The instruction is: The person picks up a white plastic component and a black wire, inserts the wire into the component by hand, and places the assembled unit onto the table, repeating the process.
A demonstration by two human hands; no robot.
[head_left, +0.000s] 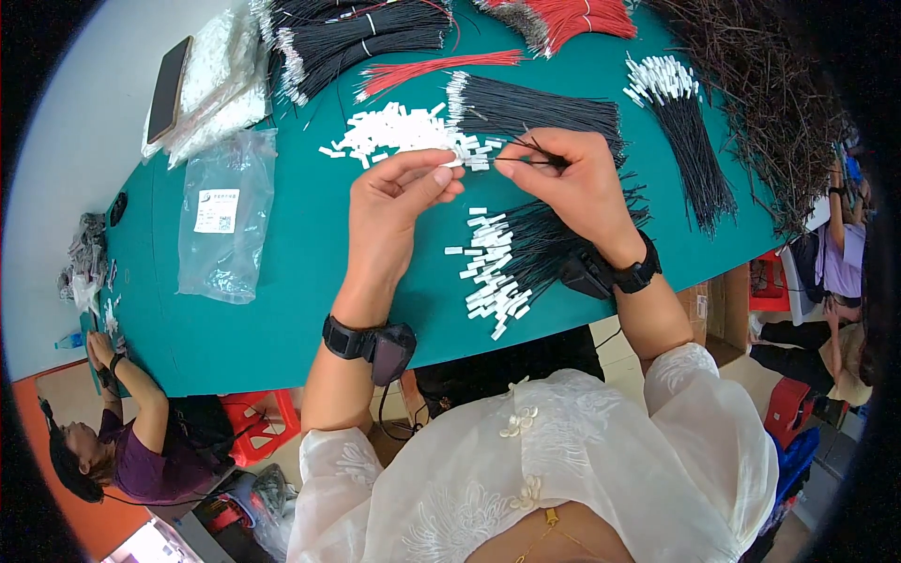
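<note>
My left hand [399,195] pinches a small white plastic connector housing [453,163] between thumb and fingertips. Facing it, my right hand [577,183] is closed on a few thin black wires [556,159], one of which points toward the housing with a small space between. Just behind my left fingers lies a loose pile of white housings [389,131]. Below my right hand, a spread of black wires [544,244] has white housings on its left ends [493,267]. A black wire bundle [535,101] with bare pale tips lies behind my right hand.
On the green table [328,225] lie red wires [441,70], banded black bundles [366,38], a red bundle [587,23] and a white-tipped bundle [694,141]. Plastic bags [225,235] and a phone [170,89] are left; brown strands [760,94] right. Co-workers [155,446] sit nearby.
</note>
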